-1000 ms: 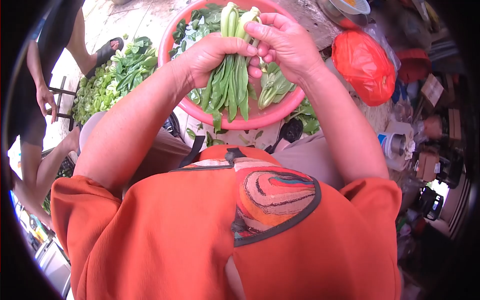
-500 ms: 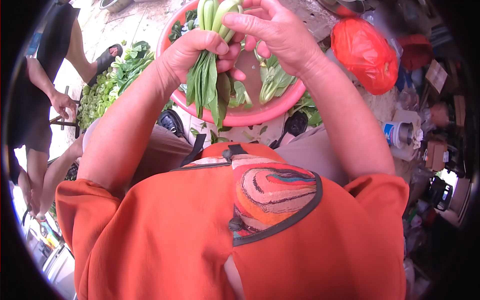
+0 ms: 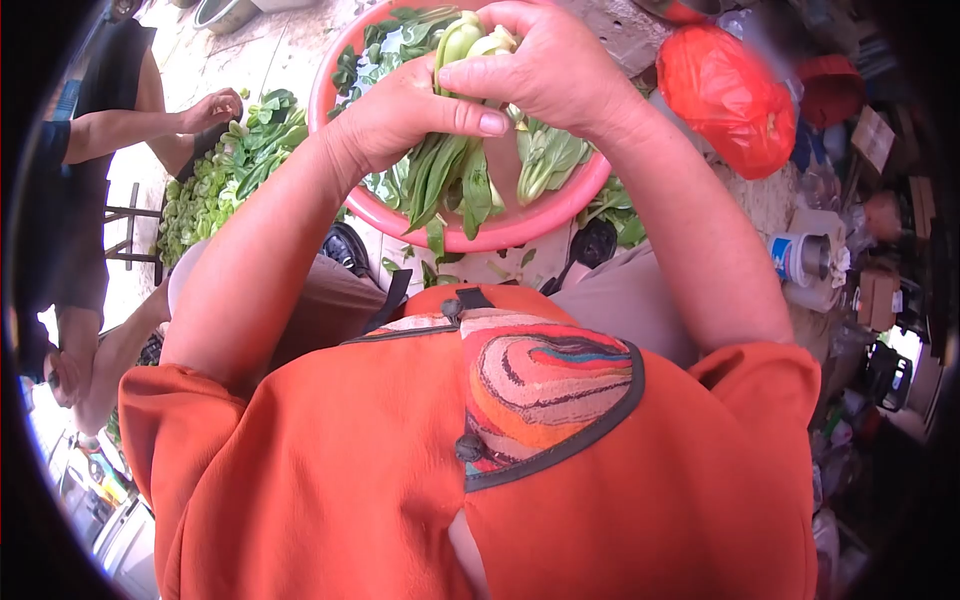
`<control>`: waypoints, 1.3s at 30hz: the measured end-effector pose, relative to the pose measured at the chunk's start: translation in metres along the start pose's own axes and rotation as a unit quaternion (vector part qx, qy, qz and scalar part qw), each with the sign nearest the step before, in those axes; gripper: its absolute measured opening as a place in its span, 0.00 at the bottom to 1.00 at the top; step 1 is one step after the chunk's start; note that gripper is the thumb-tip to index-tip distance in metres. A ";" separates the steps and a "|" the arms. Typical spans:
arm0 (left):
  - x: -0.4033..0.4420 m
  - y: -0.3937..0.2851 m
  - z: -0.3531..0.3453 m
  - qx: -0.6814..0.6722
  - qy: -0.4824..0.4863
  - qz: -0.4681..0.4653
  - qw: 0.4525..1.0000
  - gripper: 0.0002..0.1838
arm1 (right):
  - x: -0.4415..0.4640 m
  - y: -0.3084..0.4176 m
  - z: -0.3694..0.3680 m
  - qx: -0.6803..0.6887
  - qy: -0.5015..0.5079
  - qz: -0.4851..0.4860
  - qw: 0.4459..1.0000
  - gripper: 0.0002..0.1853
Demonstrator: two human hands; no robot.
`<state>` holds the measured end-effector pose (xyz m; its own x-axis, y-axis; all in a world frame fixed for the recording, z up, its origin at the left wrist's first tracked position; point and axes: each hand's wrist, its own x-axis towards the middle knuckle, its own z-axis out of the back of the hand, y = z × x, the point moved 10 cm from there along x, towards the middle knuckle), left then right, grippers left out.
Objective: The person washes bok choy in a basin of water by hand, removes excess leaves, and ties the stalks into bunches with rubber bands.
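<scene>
1. Pink basin (image 3: 502,236) is sitting at 12 o'clock, red bag (image 3: 725,103) is bulging at 2, and greens pile (image 3: 195,205) is lying at 10, near another person's hand (image 3: 212,108).
2. Bunch of greens (image 3: 436,176) is hanging over the basin, between both hands, which are partly hiding the stalks.
3. Left hand (image 3: 398,115) is gripping it, thumb across; right hand (image 3: 535,65) is pinching the stalk ends, forearms reaching toward 12.

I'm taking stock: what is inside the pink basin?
Leafy greens lie inside the pink basin; the left hand, right hand and held bunch hide what is beneath them.
</scene>
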<state>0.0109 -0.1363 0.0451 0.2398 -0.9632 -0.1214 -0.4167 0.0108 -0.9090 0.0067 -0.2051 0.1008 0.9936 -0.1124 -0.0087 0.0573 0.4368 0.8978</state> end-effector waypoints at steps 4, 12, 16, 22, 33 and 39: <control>0.001 0.006 0.004 0.132 -0.064 -0.001 0.989 0.16 | 0.002 -0.008 0.009 -0.133 -0.050 -0.024 0.990 0.25; -0.002 0.015 0.019 -0.124 -0.050 0.030 0.990 0.17 | 0.001 -0.029 0.012 0.178 -0.063 -0.071 0.979 0.29; -0.001 0.022 0.020 -0.199 -0.039 0.046 0.978 0.19 | -0.002 -0.037 0.001 0.138 -0.002 -0.113 0.984 0.23; -0.003 0.027 0.034 -0.102 -0.102 0.055 0.988 0.17 | -0.001 -0.039 0.004 0.085 -0.009 -0.094 0.992 0.18; -0.009 0.019 0.038 0.013 -0.060 0.108 0.992 0.13 | -0.006 -0.019 0.015 -0.305 0.081 0.018 0.949 0.13; -0.015 0.010 0.031 -0.097 0.020 0.103 0.990 0.11 | -0.015 -0.016 0.027 -0.282 0.156 0.020 0.946 0.12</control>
<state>0.0307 -0.1135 0.0258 0.0983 -0.9557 -0.2774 -0.6142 0.1610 -0.7726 -0.0116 -0.2348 0.0981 0.9714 0.1456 -0.1877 -0.0266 0.8520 0.5229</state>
